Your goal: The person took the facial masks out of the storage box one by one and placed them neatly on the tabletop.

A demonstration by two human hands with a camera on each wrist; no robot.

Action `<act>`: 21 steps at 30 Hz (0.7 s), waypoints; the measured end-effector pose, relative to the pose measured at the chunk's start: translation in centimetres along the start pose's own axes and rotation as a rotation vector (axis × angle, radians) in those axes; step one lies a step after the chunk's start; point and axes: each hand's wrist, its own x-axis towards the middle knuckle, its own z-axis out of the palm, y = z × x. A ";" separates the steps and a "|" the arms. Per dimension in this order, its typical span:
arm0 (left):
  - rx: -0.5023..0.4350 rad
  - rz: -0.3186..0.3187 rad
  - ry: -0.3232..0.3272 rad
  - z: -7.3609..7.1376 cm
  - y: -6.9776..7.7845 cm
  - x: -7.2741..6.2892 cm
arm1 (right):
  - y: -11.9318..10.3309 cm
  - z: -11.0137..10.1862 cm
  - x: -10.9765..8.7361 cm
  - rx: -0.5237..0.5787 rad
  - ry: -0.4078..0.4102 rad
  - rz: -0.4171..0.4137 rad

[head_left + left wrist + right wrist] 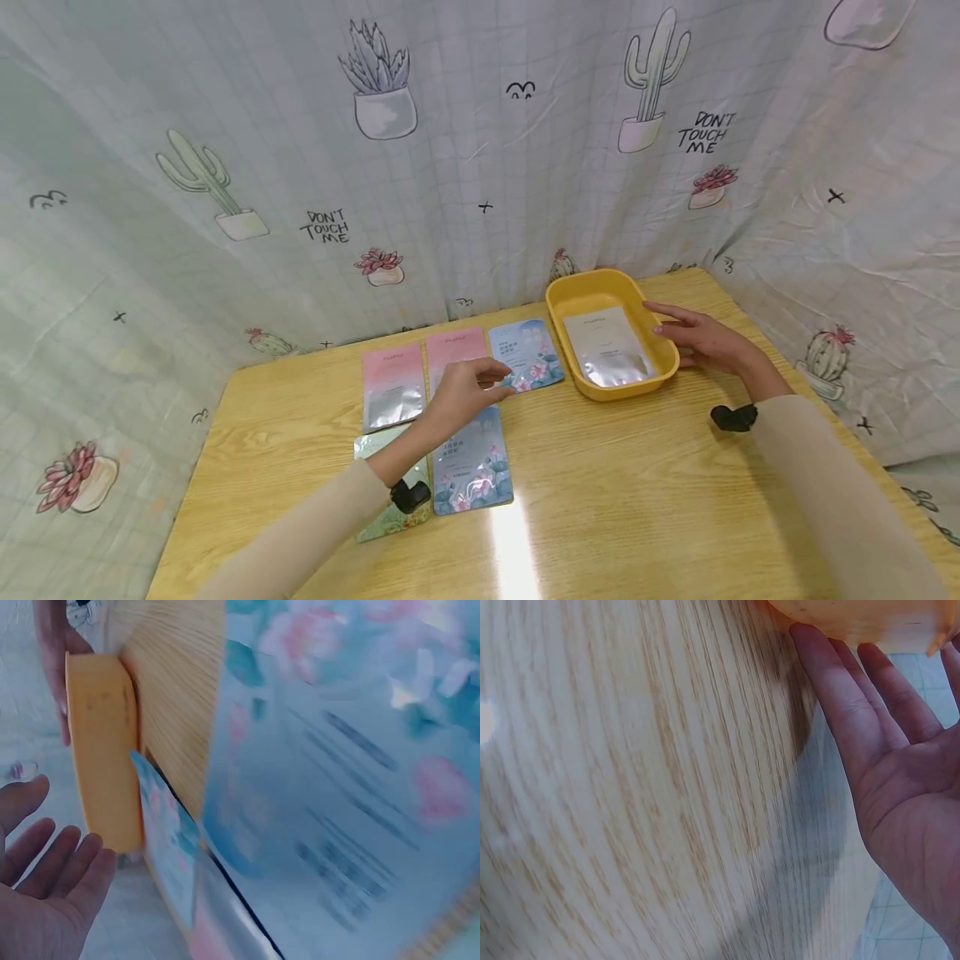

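Note:
My left hand hovers over the flat foil sachets with fingers loosely bent and nothing in them. Its fingertips are near a blue lotus-print sachet beside the tray. In the left wrist view, the palm and spread fingers are bare. My right hand rests its fingers against the right side of a yellow plastic tray; the right wrist view shows straight fingers touching its wall. Inside the tray lies one whitish-silver sachet.
On the left lie two pink-silver sachets, one of them fully visible. A larger blue lotus-print sachet and a green one, partly under my left forearm, lie nearer. A cactus-print curtain borders the wooden table.

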 end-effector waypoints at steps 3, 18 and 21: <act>-0.002 0.029 -0.045 1.5 1.3 1.6 | -0.2 0.1 -0.1 -0.013 -0.001 0.005; 0.175 0.061 -0.173 5.6 5.2 11.1 | -0.1 0.1 -0.1 -0.036 0.020 0.021; 0.204 0.065 -0.200 6.1 5.6 13.6 | 0.0 0.0 -0.1 -0.038 0.021 0.024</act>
